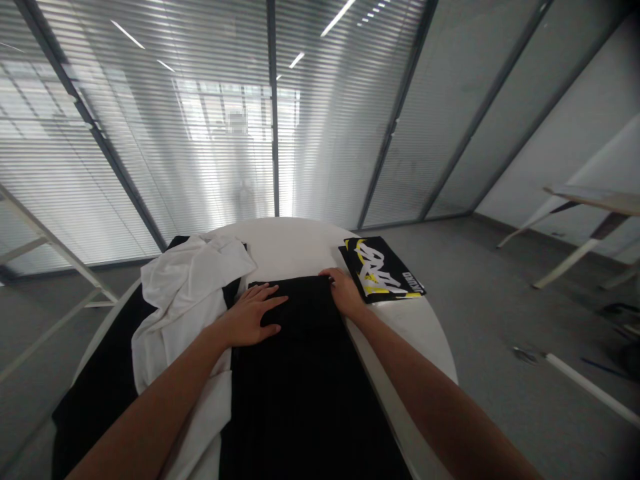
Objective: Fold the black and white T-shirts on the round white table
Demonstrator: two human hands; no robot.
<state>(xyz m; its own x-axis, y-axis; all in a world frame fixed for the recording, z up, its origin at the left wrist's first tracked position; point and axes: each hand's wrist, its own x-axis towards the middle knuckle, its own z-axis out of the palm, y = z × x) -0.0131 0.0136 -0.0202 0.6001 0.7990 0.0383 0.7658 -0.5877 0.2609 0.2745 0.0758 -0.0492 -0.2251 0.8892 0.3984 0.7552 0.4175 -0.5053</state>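
A long strip of black cloth (305,400), apparently a folded garment, lies on the round white table (300,240) and runs toward me past the bottom of the view. My left hand (253,317) rests flat on its far left part, fingers spread. At the far right corner, my right hand (345,293) is closed around the cloth's edge, the thumb side partly hidden. Left of the strip, a rumpled white cloth (175,287) lies over other black cloth (100,387), close beside my left wrist.
Beyond my right hand sits a folded black item with white and yellow print (383,270). A blind-covered glass partition (320,133) stands behind the table. A pale metal frame (60,253) is at left; another table (600,200) and a white pole (590,387) are at right.
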